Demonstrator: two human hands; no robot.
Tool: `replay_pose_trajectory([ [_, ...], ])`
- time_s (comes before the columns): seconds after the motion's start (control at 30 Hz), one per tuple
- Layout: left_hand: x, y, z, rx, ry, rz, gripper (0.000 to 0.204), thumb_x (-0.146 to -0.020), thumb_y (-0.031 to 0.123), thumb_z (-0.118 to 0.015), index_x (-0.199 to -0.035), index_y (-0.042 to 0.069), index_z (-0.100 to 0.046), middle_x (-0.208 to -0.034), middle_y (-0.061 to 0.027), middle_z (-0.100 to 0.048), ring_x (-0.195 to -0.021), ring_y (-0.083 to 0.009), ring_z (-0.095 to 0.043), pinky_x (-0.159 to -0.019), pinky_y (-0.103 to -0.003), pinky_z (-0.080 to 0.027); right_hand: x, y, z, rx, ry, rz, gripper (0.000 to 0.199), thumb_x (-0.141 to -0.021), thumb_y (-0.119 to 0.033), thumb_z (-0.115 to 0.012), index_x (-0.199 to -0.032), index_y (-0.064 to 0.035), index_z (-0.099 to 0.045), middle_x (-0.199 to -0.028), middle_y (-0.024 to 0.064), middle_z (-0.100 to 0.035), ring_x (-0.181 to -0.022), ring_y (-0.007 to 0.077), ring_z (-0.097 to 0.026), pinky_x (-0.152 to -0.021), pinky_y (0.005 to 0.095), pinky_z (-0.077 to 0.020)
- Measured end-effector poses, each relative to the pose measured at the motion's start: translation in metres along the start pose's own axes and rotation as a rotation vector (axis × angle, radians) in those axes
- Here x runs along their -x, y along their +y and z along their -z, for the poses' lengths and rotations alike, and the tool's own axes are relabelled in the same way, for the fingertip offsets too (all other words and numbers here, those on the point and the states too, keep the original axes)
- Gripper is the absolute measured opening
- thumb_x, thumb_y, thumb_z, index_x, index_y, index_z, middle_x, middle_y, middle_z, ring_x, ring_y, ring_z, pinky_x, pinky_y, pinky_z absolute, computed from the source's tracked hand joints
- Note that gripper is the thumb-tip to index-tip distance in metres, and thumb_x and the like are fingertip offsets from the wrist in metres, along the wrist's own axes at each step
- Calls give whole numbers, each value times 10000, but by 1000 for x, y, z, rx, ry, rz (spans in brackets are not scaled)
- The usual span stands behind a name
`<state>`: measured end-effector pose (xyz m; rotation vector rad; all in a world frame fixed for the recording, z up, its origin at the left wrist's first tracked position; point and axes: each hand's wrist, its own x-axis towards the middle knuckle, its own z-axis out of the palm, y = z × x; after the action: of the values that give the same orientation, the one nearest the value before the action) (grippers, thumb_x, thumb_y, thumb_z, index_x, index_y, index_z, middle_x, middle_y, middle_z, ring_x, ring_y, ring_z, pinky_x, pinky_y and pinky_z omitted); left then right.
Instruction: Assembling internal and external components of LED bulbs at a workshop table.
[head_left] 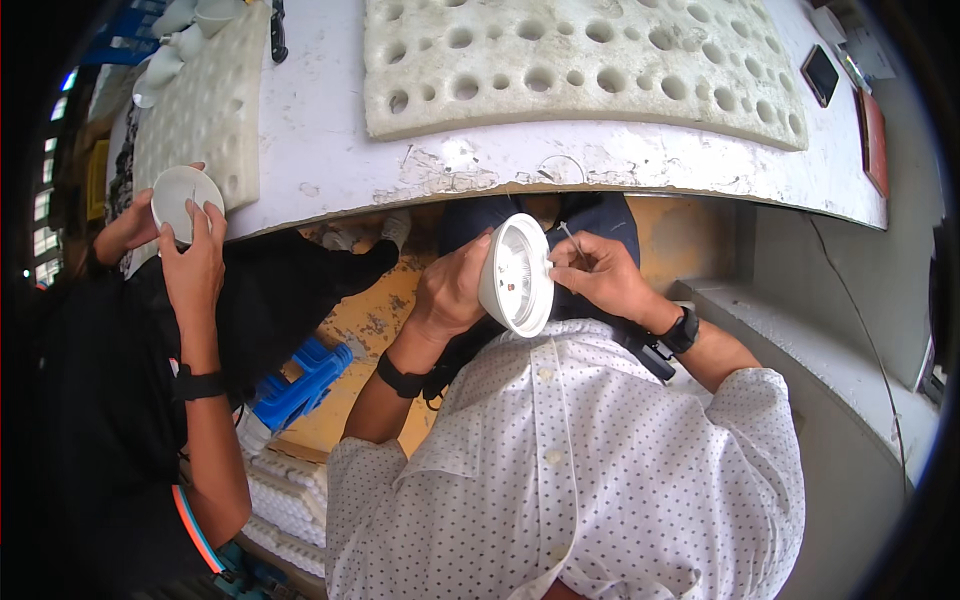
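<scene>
Left hand [452, 290] grips the white round lamp housing [517, 274]; right hand [600, 275] pinches a thin wire [571, 238] at its rim, below the bench [330, 150].

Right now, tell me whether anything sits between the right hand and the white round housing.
Nothing visible does. The left hand grips the white round housing, and the right hand is already at its rim, pinching a thin wire.
</scene>
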<state>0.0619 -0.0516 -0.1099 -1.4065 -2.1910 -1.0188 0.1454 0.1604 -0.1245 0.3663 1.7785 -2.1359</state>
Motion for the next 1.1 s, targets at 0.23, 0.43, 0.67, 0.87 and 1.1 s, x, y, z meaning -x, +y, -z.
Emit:
replay_pose_trajectory([
  [0.23,-3,-4,1,-60,-51,-25,576,-756,70,-686,-1219,-43,-363,-998,-254,-613,-738,-307,-662,-584,-335,-553,-3,1,-1,110,61,144,134,-820,-85,-681,-888,22,-635,-731,-18,-588,-677,24,-518,-621,192,-465],
  [0.43,-3,-2,-3,-139,-42,-99,504,-780,-8,-605,-1223,-21,-365,-1021,-265,-607,-613,-262,-620,-520,-313,-506,-7,-3,-4,36,120,113,111,-834,-77,-660,-859,19,-611,-757,28,-634,-677,54,-573,-611,211,-486],
  [0.67,-6,-3,-7,-120,7,-81,536,-779,36,-643,-1229,-27,-359,-1009,-266,-612,-661,-278,-646,-542,-320,-526,-4,-9,5,-105,162,-126,125,-888,-125,-598,-865,-3,-588,-720,44,-633,-604,69,-580,-501,198,-430],
  [0.87,-1,1,-3,-53,69,76,639,-750,130,-740,-1191,-135,-361,-983,-232,-630,-808,-303,-669,-674,-336,-563,-8,-7,13,-77,210,2,155,-894,-170,-599,-851,-22,-587,-661,1,-576,-545,51,-512,-481,194,-395],
  [1.1,5,1,-2,187,73,214,688,-733,140,-760,-1208,-143,-352,-959,-200,-635,-844,-291,-666,-693,-320,-559,-9,-14,10,-61,102,140,172,-865,-155,-637,-913,9,-615,-749,-25,-575,-646,37,-504,-550,201,-427],
])
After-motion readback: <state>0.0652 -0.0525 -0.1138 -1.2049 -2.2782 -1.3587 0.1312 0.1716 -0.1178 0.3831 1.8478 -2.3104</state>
